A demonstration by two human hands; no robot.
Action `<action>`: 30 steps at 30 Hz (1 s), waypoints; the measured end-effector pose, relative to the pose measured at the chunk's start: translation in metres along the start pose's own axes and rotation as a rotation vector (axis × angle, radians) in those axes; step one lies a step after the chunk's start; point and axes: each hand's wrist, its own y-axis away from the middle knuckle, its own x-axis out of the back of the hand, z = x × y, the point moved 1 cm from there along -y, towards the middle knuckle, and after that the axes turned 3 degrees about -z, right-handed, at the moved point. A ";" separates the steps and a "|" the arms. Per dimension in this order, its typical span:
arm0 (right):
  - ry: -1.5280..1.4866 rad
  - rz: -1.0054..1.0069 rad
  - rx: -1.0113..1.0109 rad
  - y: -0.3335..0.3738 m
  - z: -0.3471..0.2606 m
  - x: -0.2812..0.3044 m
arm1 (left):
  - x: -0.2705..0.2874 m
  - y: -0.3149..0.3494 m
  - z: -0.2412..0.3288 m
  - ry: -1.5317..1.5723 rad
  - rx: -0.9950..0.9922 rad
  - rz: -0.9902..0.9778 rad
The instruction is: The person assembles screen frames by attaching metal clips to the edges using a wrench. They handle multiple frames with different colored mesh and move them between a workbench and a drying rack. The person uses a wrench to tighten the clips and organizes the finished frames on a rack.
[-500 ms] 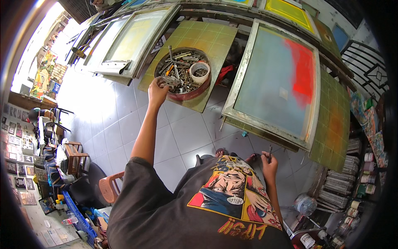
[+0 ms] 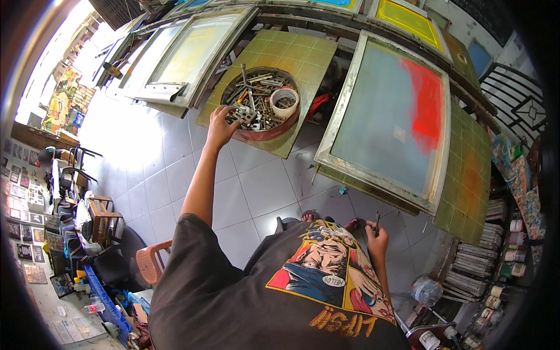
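Note:
My left hand [image 2: 221, 129] is closed on a grey metal bracket [image 2: 244, 114], at the near left rim of a round reddish tub [image 2: 262, 135]. The tub holds loose bolts, screws and metal fittings [image 2: 265, 87]. A long-handled socket wrench [image 2: 247, 84] sticks up out of the pile, and a small white container [image 2: 284, 100] sits at its right. Low on the right, my right hand [image 2: 377, 236] grips a thin dark tool [image 2: 377, 219] pointing up; its kind is too small to make out.
Under the tub is a yellow-green board [image 2: 300, 55]. To the right lies a large screen-printing frame [image 2: 379, 105] with red ink; more frames [image 2: 195, 55] stand at the left. A chair [image 2: 153, 261] is beside me on the left, and jars [image 2: 516, 255] line the right side.
The bracket in my left hand has turned, showing more of its flat face. My right hand has shifted slightly left and down with the dark tool, which now stands more upright.

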 end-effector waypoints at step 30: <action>-0.003 -0.027 -0.060 -0.008 0.040 0.002 | -0.010 -0.052 0.009 0.789 0.228 -0.077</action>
